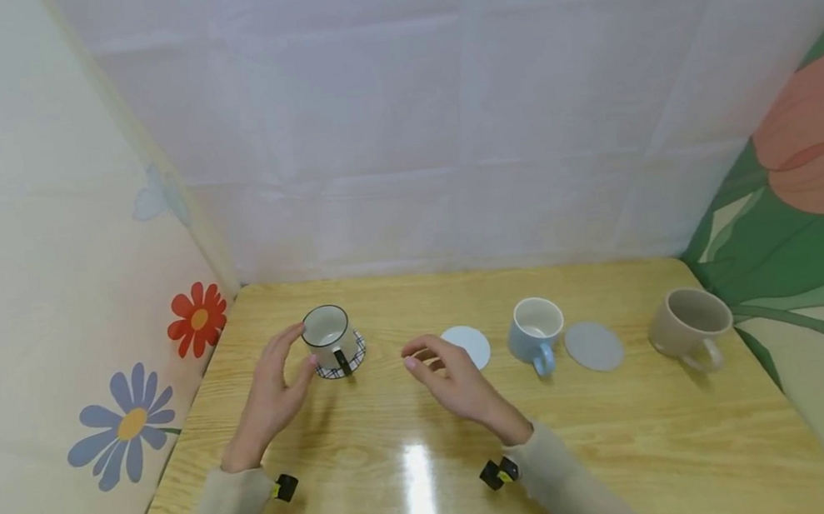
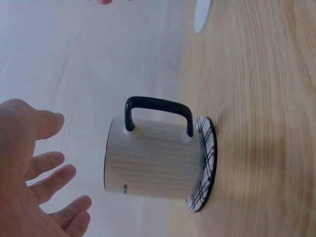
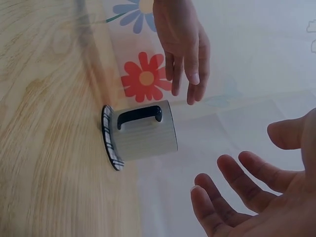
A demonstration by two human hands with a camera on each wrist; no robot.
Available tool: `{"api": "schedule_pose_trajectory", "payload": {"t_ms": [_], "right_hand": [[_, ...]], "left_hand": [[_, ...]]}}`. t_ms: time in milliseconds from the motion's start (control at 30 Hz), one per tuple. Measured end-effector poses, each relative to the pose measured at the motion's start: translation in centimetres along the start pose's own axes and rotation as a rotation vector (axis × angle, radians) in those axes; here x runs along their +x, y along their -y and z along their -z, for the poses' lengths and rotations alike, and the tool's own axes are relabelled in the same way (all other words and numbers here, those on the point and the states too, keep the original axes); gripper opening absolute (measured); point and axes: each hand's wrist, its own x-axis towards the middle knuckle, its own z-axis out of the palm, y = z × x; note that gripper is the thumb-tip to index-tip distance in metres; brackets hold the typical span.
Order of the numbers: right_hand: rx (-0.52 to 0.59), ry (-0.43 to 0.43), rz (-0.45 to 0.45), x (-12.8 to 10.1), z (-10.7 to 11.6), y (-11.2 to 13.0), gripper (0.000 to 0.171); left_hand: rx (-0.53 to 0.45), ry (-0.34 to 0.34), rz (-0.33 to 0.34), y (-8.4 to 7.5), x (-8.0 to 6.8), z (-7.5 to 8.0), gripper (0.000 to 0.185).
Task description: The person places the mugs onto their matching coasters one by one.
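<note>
A white mug (image 1: 328,339) with a black rim and black handle stands upright on a plaid coaster (image 1: 359,353) at the left of the table. My left hand (image 1: 273,393) hovers just left of the mug, fingers spread and relaxed; the left wrist view shows a gap between the fingertips and the mug (image 2: 153,160). To the right of the mug, my right hand (image 1: 455,378) is held above the table with loosely bent fingers and nothing in them. In the right wrist view, the mug (image 3: 145,133) sits apart from both hands, its handle toward the person.
A white round coaster (image 1: 471,345) lies beyond my right hand. Further right stand a light blue mug (image 1: 527,344), a grey round coaster (image 1: 594,346) and a beige mug (image 1: 672,330) near the table's right edge. White cloth hangs behind the wooden table (image 1: 373,462).
</note>
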Motion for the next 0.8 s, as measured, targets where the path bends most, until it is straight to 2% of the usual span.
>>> {"api": "schedule_pose_trajectory", "payload": {"t_ms": [300,633,800], "right_hand": [[-0.032,-0.024,0.029,-0.9,0.8,0.4,0.026],[-0.073,-0.061,0.050,-1.8,2.2,0.8,0.025],[-0.094,-0.083,0.051,-2.0,3.2,1.0,0.024]], "left_hand": [[-0.042,0.015,0.022,-0.5,0.0,-0.6,0.054],[-0.073,-0.011,-0.077,-1.7,0.5,-1.4,0.054],[-0.082,-0.003,-0.083,-2.2,0.6,-1.5,0.055]]}}
